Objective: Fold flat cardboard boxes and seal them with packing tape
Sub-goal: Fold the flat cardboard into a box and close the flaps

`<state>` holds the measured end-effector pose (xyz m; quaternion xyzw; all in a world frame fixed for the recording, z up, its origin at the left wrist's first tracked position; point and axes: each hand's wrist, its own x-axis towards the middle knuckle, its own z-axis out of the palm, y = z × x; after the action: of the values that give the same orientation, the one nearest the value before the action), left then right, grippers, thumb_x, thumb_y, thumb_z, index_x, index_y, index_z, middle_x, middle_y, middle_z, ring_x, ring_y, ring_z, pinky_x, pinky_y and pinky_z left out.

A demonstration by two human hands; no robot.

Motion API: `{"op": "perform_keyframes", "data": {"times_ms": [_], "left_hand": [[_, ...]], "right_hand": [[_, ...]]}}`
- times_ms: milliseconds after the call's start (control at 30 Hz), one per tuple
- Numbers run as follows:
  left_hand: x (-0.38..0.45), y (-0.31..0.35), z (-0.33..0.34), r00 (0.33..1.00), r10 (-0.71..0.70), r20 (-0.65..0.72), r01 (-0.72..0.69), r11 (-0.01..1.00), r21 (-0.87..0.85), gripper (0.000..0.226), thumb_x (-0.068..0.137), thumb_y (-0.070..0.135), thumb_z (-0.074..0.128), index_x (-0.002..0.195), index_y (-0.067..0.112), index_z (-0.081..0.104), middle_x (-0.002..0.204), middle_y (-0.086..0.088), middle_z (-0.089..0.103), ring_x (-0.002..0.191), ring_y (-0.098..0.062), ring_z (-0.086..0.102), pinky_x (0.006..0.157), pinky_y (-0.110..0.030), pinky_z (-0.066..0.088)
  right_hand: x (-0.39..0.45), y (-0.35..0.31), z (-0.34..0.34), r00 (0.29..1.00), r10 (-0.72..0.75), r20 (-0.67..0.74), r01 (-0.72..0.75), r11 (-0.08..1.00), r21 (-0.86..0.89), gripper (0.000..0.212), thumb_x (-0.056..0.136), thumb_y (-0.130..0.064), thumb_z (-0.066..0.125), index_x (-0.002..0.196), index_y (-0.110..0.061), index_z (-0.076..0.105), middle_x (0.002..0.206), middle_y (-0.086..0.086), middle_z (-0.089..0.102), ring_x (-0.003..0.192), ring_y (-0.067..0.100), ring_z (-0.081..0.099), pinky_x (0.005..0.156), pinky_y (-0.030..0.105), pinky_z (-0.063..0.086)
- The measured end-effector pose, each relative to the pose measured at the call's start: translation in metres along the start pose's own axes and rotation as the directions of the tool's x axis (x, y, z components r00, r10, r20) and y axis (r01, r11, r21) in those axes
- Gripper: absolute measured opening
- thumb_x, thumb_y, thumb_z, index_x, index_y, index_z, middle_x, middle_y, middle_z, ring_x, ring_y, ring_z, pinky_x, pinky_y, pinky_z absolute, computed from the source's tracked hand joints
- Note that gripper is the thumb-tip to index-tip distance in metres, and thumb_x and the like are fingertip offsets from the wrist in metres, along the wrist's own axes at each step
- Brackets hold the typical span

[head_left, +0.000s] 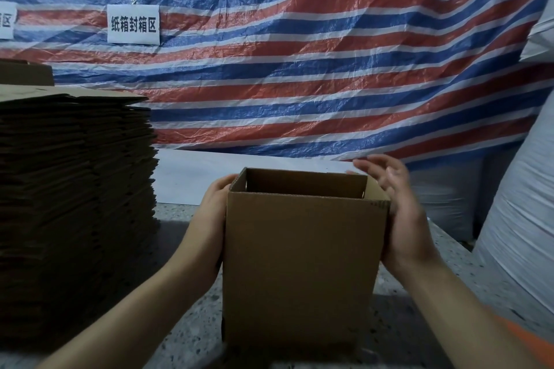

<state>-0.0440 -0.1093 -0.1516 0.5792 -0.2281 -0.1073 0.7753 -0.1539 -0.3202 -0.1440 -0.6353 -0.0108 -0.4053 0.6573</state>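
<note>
— Where is the cardboard box (pixel 302 263) right now?

— Upright on the speckled desk (pixel 186 335), directly between the two hands, its top open towards the camera.

— How does the left hand (pixel 209 213) sit on it?

— Flat against the box's left wall, near the upper edge. The fingers reach round towards the far side and are mostly hidden behind the cardboard, so I see the palm pressing, not a curled grip.

— And the right hand (pixel 395 210)?

— Its palm lies against the right wall. The fingers are spread and relaxed, rising above the rim at the far right corner; they hold nothing.

— What lies beyond the left hand?

— A tall stack of flat cardboard (pixel 75 189), standing on the desk well to that side, apart from the box.

— And past the right hand?

— White woven sacks (pixel 521 219), close to the desk's edge.

— Behind both hands?

— A red, white and blue striped tarp (pixel 329 54) hanging as a backdrop, with a white paper sign (pixel 133 24) bearing printed characters fixed to it, above the stack's side.
</note>
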Motion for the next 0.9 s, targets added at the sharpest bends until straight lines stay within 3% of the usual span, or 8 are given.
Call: {"op": "perform_keyframes", "data": {"times_ms": [100,200,333,467,567,633,800,900], "left_hand": [[0.001,-0.003,-0.001,1.0,-0.008,-0.011,0.008,1.0,0.017,0.015,0.101,0.03,0.049,0.101,0.042,0.058,0.085,0.003,0.075,0.074,-0.015,0.073,0.052,-0.024,0.055],[0.003,-0.004,-0.002,1.0,0.01,-0.013,-0.01,1.0,0.025,0.015,0.101,0.034,0.051,0.1,0.044,0.062,0.091,0.001,0.075,0.08,-0.018,0.074,0.057,-0.028,0.058],[0.005,-0.006,-0.004,1.0,0.001,-0.02,0.0,0.999,0.035,0.016,0.101,0.038,0.052,0.109,0.035,0.065,0.094,-0.005,0.075,0.079,-0.022,0.073,0.058,-0.033,0.056],[0.002,-0.002,-0.001,0.998,-0.036,-0.048,0.036,0.999,0.003,0.023,0.099,0.045,0.05,0.11,0.031,0.065,0.091,-0.006,0.075,0.073,-0.019,0.073,0.054,-0.031,0.054],[-0.001,0.001,0.002,0.993,-0.118,-0.024,0.117,0.992,-0.04,0.048,0.098,0.055,0.042,0.078,0.03,0.078,0.073,-0.005,0.074,0.06,-0.016,0.071,0.052,-0.028,0.051],[-0.005,0.003,0.005,0.985,-0.173,-0.001,0.173,0.983,-0.066,0.061,0.096,0.06,0.04,0.061,0.028,0.077,0.068,-0.006,0.073,0.055,-0.016,0.069,0.055,-0.028,0.05],[-0.009,0.003,0.009,0.985,-0.167,0.04,0.169,0.982,-0.079,0.055,0.097,0.058,0.041,0.063,0.033,0.077,0.072,-0.006,0.074,0.058,-0.017,0.07,0.057,-0.03,0.05],[-0.006,0.003,0.006,0.988,-0.141,0.07,0.147,0.984,-0.1,0.054,0.099,0.051,0.044,0.063,0.028,0.078,0.071,-0.006,0.073,0.057,-0.017,0.07,0.053,-0.027,0.05]], "right_hand": [[0.003,-0.01,0.001,0.997,-0.027,0.077,0.049,0.951,-0.305,0.05,0.092,-0.054,0.03,0.101,-0.024,0.069,0.122,-0.013,0.065,0.116,0.008,0.059,0.098,0.042,0.05],[0.006,-0.017,0.001,0.992,0.065,0.113,-0.005,0.887,-0.462,0.069,0.088,-0.062,0.019,0.115,-0.024,0.069,0.116,-0.032,0.062,0.12,-0.001,0.052,0.107,0.038,0.042],[0.009,-0.027,0.0,0.99,0.093,0.105,-0.013,0.807,-0.591,0.069,0.087,-0.065,0.014,0.112,-0.031,0.07,0.123,-0.024,0.055,0.113,-0.009,0.046,0.089,0.016,0.031],[0.005,-0.034,0.003,0.98,0.147,0.131,-0.048,0.825,-0.563,0.049,0.098,-0.061,0.021,0.102,-0.042,0.066,0.122,-0.016,0.063,0.106,-0.009,0.051,0.088,0.015,0.032],[0.005,-0.039,0.004,0.962,0.229,0.151,-0.129,0.864,-0.487,0.056,0.084,-0.067,0.023,0.095,-0.044,0.073,0.121,-0.015,0.067,0.115,-0.001,0.053,0.111,0.036,0.033],[0.006,-0.041,0.001,0.951,0.27,0.152,-0.175,0.872,-0.457,0.058,0.092,-0.062,0.024,0.117,-0.039,0.071,0.111,-0.026,0.069,0.125,0.006,0.051,0.116,0.044,0.031],[0.008,-0.045,-0.001,0.924,0.35,0.153,-0.249,0.855,-0.454,0.059,0.099,-0.055,0.028,0.132,-0.022,0.065,0.096,-0.041,0.066,0.117,-0.001,0.05,0.107,0.035,0.038],[0.006,-0.045,0.001,0.925,0.351,0.145,-0.258,0.861,-0.439,0.06,0.084,-0.06,0.034,0.113,-0.029,0.077,0.111,-0.031,0.065,0.126,0.007,0.049,0.115,0.044,0.035]]}}
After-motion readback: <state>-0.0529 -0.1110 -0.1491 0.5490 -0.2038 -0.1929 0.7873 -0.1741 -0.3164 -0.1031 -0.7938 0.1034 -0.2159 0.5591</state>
